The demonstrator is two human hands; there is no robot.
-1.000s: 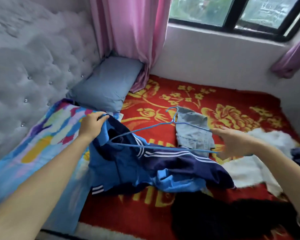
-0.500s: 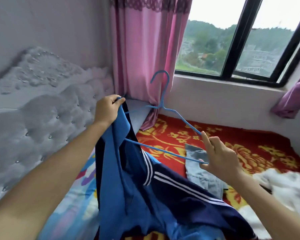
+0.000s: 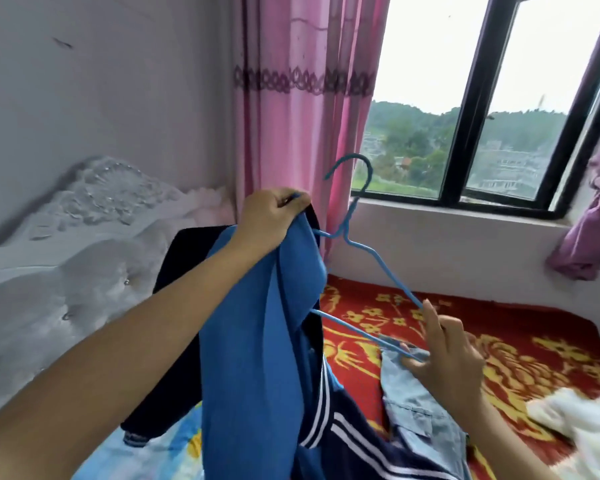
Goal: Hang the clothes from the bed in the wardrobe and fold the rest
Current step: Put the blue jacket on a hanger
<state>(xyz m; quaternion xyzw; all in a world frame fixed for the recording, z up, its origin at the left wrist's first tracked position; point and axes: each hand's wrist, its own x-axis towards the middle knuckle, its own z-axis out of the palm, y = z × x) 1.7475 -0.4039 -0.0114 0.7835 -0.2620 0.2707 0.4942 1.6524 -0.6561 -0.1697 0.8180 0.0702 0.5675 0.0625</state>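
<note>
Obs: left hand (image 3: 271, 216) clenched on jacket (image 3: 257, 341) top, raised over bed (image 3: 499, 327); the rest hangs down to the bedding. Right hand (image 3: 444, 355) pinches hanger (image 3: 378, 261) at its far corner, near end hidden in fabric.
Risk: hanging weight drags jacket off the thin wire; light pinch lets hanger tip.

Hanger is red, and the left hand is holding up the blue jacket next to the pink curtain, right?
Not quite. The hanger is blue, not red, as the head view shows. The rest is right: the left hand is holding up the blue jacket next to the pink curtain.
</note>
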